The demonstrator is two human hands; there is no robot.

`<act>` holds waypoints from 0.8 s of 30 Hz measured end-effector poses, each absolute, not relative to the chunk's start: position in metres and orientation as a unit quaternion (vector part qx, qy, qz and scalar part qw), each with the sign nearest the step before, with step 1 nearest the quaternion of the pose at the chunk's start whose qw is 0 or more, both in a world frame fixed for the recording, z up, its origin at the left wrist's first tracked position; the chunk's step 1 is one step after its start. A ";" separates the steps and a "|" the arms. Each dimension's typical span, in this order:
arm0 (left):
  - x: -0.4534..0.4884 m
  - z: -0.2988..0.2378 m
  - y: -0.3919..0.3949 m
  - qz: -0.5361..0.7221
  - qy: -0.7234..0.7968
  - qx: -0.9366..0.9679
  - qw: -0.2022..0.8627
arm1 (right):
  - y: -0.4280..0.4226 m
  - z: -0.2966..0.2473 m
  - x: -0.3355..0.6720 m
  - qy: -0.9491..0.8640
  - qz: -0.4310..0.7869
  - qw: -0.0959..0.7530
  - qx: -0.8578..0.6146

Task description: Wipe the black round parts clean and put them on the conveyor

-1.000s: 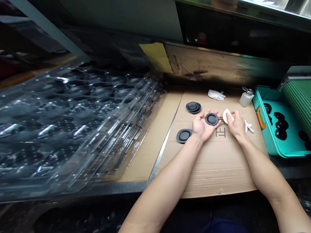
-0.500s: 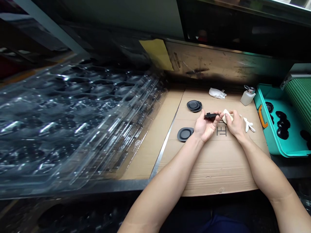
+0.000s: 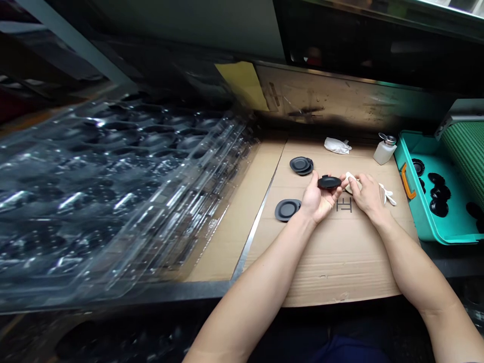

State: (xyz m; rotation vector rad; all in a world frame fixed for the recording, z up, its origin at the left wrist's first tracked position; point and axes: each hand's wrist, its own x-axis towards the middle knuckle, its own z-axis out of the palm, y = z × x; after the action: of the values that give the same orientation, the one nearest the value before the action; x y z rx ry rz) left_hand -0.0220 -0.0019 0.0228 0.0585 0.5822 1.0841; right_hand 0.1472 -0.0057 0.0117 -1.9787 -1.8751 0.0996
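Observation:
My left hand [image 3: 316, 199] grips a black round part [image 3: 329, 182] by its edge, its flat face tilted up. Beside it, my right hand [image 3: 367, 194] is closed on a white cloth [image 3: 353, 184], just right of the part. Part of a white glove or cloth [image 3: 387, 195] shows beyond the right hand. Two similar black parts [image 3: 301, 165] overlap on the cardboard [image 3: 333, 267] behind my left hand. Another dark disc-shaped part [image 3: 286, 209] lies left of my left wrist, partly hidden by it.
Stacked clear plastic trays [image 3: 124, 201] cover the left side. A teal bin [image 3: 427, 234] with an orange handle holds several black parts at right. Near the back stand a pump bottle [image 3: 384, 149] and a crumpled white cloth [image 3: 338, 145]. A metal panel [image 3: 325, 98] rises behind.
The black part in my left hand has turned from edge-on so its flat face shows. My right hand with the cloth has shifted slightly. The rest stays put.

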 end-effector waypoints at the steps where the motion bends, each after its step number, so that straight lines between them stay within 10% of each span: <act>1: -0.022 0.021 -0.001 0.515 0.282 0.049 0.808 | -0.007 0.017 0.151 -0.676 0.011 0.210 -0.706; 11: -0.014 0.002 0.009 0.498 0.325 0.177 0.785 | -0.008 0.051 0.217 -0.635 0.076 0.032 -0.768; 24: -0.007 -0.006 0.011 0.479 0.301 0.209 0.798 | 0.041 0.086 0.227 -0.581 -0.073 0.259 -0.768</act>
State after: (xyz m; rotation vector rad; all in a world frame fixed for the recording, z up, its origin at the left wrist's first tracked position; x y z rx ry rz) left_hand -0.0071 0.0106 -0.0061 0.4486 0.6461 1.0290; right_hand 0.2272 0.0407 0.0864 -2.0805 -1.5743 -0.1989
